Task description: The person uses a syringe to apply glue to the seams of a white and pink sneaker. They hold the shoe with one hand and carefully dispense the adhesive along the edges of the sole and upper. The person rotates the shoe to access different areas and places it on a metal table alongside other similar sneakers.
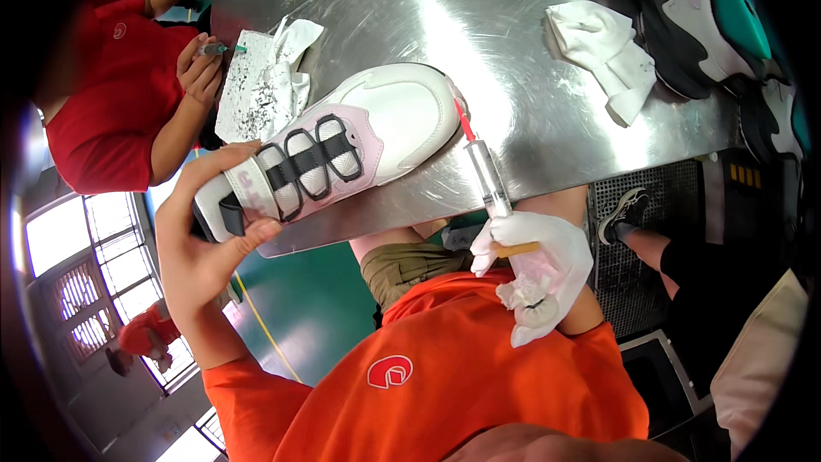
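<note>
My left hand [198, 244] grips a sneaker [400, 115] by its tongue end, thumb on one side and fingers on the other. The sneaker is white with pale lilac panels and dark laces, its toe pointing right over the metal table. In my right hand [547, 261], covered by a white glove or cloth with a tan band round a finger, is a clear syringe [487, 175]. Its red tip [463, 120] meets or nearly meets the edge of the toe; I cannot tell whether they touch. A crumpled white wad [528, 298] hangs at the covered hand.
On the metal table [368, 21] lie a folded white cloth [599, 51] and, at the far left, a black-speckled white block [252, 90] with cloth. More shoes [676, 8] crowd the far right. A co-worker's hand [199, 73] at left holds another syringe. Someone's leg [654, 248] is at right.
</note>
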The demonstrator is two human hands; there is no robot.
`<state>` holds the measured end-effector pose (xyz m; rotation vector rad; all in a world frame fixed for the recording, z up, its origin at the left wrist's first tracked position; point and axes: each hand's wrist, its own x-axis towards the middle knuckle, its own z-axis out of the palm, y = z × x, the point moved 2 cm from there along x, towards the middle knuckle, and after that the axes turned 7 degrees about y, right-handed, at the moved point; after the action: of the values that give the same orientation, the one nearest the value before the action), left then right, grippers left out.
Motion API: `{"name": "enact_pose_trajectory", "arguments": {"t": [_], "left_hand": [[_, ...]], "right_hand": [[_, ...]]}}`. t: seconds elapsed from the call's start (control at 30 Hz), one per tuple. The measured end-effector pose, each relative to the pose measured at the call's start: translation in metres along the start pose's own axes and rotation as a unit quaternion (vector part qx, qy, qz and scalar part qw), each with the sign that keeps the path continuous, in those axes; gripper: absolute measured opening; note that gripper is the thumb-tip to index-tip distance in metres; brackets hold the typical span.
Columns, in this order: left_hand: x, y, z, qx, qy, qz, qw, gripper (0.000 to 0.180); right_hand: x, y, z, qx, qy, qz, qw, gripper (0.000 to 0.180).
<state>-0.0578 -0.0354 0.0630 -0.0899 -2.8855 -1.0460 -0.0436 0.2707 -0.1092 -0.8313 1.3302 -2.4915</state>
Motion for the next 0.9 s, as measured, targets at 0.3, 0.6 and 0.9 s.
{"name": "enact_pose_trajectory", "arguments": {"t": [0.3,0.6,0.9], "left_hand": [[0.017,0.0,-0.004,0.007,-0.051,-0.051,0.997,0.063],[0.115,0.033,0.0,-0.038,-0.351,-0.023,0.935,0.091],[0.132,0.058,0.075,0.078,-0.454,0.129,0.878,0.058]], "right_hand": [[-0.004,0.021,0.004,-0.075,0.059,-0.062,0.993,0.077],[-0.009,0.018,0.004,-0.117,0.043,-0.038,0.991,0.084],[0.01,-0.073,-0.017,-0.052,0.182,0.051,0.981,0.074]]}}
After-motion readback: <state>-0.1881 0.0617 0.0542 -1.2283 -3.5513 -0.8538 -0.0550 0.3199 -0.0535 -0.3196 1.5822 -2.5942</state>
